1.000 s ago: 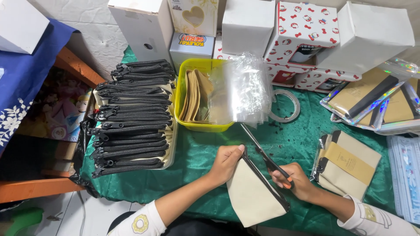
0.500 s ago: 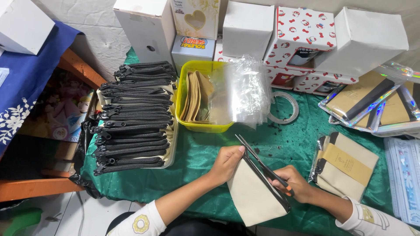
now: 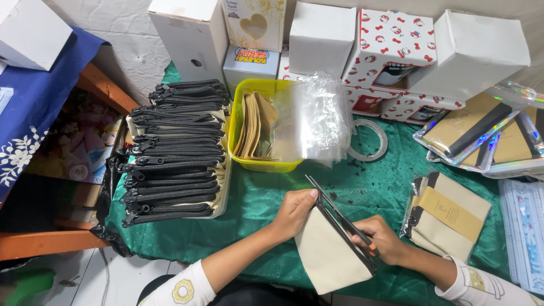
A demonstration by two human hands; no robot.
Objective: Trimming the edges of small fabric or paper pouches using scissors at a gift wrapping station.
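Note:
A cream fabric pouch (image 3: 327,256) with a black zipper edge lies on the green cloth (image 3: 255,204) near the front. My left hand (image 3: 294,212) pinches the pouch's upper left corner at the end of the zipper. My right hand (image 3: 385,241) grips a thin dark tool (image 3: 334,208) with an orange spot near the handle. The tool lies along the zipper edge, its tip pointing up and left past my left fingers. I cannot tell what kind of tool it is.
A stack of pouches with black zippers (image 3: 175,153) fills the left. Behind sit a yellow tub (image 3: 266,164) of brown paper pieces, clear plastic bags (image 3: 320,116) and a tape roll (image 3: 368,141). Wrapped pouches (image 3: 447,218), shiny bags (image 3: 481,133) and boxes (image 3: 323,37) stand right and rear.
The tool's tip has dropped lower and closer to the zipper edge. Both hands stay on the pouch in nearly the same place.

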